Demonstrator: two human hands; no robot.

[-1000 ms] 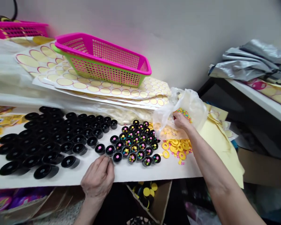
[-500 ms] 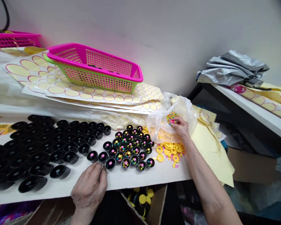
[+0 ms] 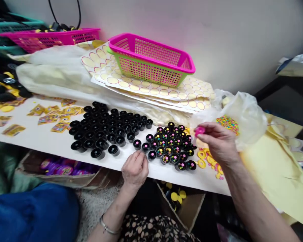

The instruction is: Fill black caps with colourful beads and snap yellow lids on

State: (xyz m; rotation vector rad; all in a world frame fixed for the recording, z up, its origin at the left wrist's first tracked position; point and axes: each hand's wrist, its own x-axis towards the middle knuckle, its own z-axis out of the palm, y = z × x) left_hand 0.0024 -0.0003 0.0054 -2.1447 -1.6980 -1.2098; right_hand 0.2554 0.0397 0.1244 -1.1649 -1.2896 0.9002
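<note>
My right hand pinches a small bright pink cap-like piece, held above the table near a clear bag of tiny multicoloured beads. My left hand is curled closed at the table's front edge, its fingertips by the small black cups holding one pink bead each; whatever it holds, if anything, is hidden. To the right of those, a cluster of black cups contains coloured beads. Many plain black cups stand in rows to the left. Yellow rings and pink bits lie below my right hand.
A pink and green basket rests on sticker sheets along the wall. Another pink basket stands back left, with printed packets before it. Below the edge are cardboard boxes. Yellow paper lies at right.
My right hand has come out of the bead bag with the pink piece, moving left toward the cups. My view has swung left. My left hand stays by the cups.
</note>
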